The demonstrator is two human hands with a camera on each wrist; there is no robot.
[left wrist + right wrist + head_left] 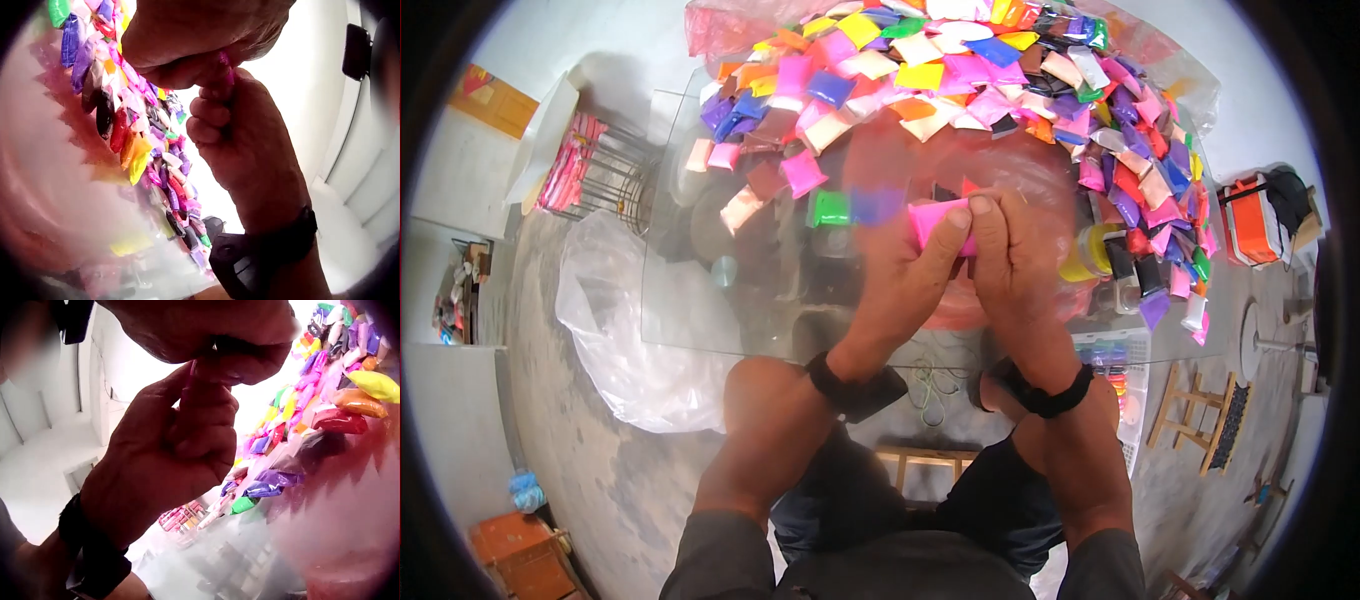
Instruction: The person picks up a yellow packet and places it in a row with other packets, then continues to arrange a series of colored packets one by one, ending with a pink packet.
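Observation:
A small bright pink packet (930,222) is held between both hands over the near middle of the glass table. My left hand (900,275) pinches it from the left, thumb on top. From the right, my right hand (1012,250) grips its other edge, and the two thumbs meet there. Both wrist views show the hands drawn together, with only slivers of pink between the fingers; the rest of the packet is hidden. Just beyond the hands lie a green packet (830,208) and a blue packet (878,206).
A large heap of coloured packets (970,70) covers the table's far side and curves down the right. Beneath it spreads a red plastic sheet (880,150). A clear plastic bag (630,330) is on the floor at left; a wooden stool (1195,415) stands at right.

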